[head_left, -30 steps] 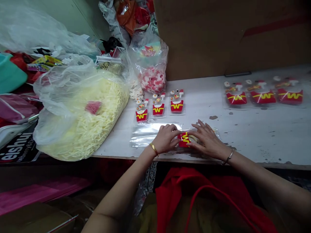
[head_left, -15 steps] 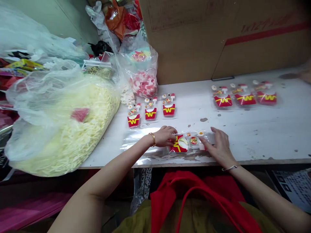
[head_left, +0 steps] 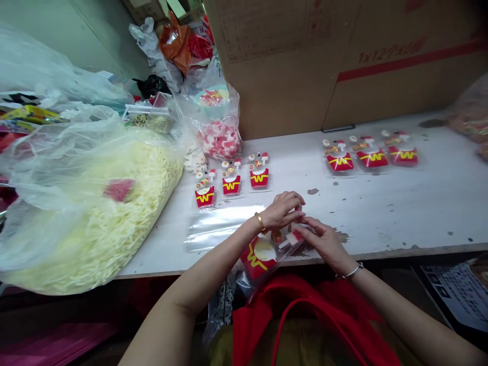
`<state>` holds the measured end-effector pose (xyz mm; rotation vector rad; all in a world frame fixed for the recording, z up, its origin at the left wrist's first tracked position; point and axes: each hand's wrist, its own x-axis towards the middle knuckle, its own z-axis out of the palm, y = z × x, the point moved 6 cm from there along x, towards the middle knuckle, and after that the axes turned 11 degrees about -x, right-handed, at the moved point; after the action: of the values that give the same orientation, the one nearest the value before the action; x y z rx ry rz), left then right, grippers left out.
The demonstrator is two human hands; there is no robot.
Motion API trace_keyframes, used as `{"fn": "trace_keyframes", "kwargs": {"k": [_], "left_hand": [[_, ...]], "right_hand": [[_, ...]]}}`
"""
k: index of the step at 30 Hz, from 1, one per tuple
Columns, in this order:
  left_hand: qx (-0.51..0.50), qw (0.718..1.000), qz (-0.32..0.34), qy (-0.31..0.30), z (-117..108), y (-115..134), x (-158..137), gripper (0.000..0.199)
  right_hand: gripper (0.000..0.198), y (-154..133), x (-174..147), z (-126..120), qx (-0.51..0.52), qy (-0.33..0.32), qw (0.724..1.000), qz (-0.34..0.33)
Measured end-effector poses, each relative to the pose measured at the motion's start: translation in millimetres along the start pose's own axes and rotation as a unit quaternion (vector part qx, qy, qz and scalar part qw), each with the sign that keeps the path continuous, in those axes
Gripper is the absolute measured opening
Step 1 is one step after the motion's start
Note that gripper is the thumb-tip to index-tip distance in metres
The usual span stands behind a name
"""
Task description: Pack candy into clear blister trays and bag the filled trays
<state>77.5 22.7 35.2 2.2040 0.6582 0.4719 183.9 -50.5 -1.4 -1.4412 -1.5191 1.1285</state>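
A clear plastic bag (head_left: 280,254) tilts over the table's front edge, its lower end toward my body. Inside it are a red carton piece with a yellow zigzag (head_left: 259,258) and small toy food pieces, one of them red and white (head_left: 290,239). My left hand (head_left: 284,210), a gold bangle on its wrist, is closed at the bag's upper end. My right hand (head_left: 326,245) pinches the same end from the right, and the fingertips of both hands meet there. Flat clear bags (head_left: 217,229) lie left of my hands.
Three filled packs (head_left: 231,184) lie behind the flat bags, three more (head_left: 371,157) at the right. A large bag of pale yellow strips (head_left: 125,218) covers the left side. A bag of pink-white pieces (head_left: 219,137) stands before a tall cardboard box (head_left: 282,76).
The filled bag has been lifted off the flat bags and turned, its carton end now toward my body. My left hand has moved right, to the bag's upper end beside my right hand.
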Motion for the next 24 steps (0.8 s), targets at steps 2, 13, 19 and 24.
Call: {"fn": "trace_keyframes", "kwargs": {"k": [2,13,19,24], "left_hand": [[-0.026,0.999,-0.017,0.005,-2,-1,6,0.021],[-0.056,0.933,-0.188,0.302,-16,-37,53,0.017],[0.137,0.939,-0.113,0.295,-26,-30,58,0.034],[0.322,0.852,-0.285,0.3,-53,-69,11,0.036]], "right_hand": [[0.035,2,4,-7,-0.018,0.02,1.0,-0.003],[0.059,19,43,-36,0.131,0.084,0.983,0.102],[0.055,75,33,-122,0.044,0.146,0.975,0.162],[0.052,148,27,-266,-0.224,0.223,0.92,0.231]]}}
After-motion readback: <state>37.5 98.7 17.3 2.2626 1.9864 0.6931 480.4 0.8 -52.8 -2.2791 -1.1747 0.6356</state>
